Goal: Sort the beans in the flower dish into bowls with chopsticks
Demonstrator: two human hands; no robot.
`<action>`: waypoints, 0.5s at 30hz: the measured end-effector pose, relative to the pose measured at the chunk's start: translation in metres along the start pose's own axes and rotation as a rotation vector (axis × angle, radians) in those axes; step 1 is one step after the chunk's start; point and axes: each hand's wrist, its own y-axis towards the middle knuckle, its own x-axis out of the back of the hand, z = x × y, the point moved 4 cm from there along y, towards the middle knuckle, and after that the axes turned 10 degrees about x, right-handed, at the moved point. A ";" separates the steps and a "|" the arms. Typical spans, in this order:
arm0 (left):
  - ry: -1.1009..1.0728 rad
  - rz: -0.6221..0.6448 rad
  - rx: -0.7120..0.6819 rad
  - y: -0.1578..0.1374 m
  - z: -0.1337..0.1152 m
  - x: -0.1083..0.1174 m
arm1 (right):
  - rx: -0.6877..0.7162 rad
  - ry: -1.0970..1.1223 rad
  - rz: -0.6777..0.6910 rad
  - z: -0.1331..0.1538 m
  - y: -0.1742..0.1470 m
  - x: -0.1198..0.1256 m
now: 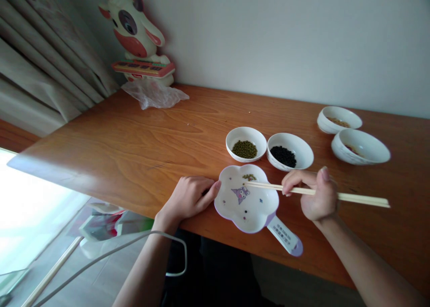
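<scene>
My right hand [319, 193] is closed around a pair of wooden chopsticks [356, 198], whose tips point left and reach into a flower-shaped dish [251, 208]. This dish is white with a purple rim, a cartoon print and a labelled handle at its lower right. A few green beans [249, 177] lie inside near its far edge, by the chopstick tips. At the dish's left rim, my left hand [193, 195] holds the edge with its thumb, the other fingers curled on the table. Just behind are a bowl of green mung beans [244, 149] and a bowl of black beans [284, 156].
Two more white bowls, a far one [324, 123] and a nearer one [366, 157], stand at the right with small contents. A cow toy keyboard [144, 67] and a clear plastic bag [156, 95] occupy the back left. A white cable [117, 252] crosses my left forearm.
</scene>
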 end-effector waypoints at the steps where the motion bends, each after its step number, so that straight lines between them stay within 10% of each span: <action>1: -0.001 0.000 0.000 0.000 0.000 0.000 | -0.008 0.020 -0.012 0.002 0.001 0.000; 15: 0.001 -0.005 -0.008 0.000 0.000 -0.001 | -0.020 0.008 0.088 -0.001 0.003 -0.007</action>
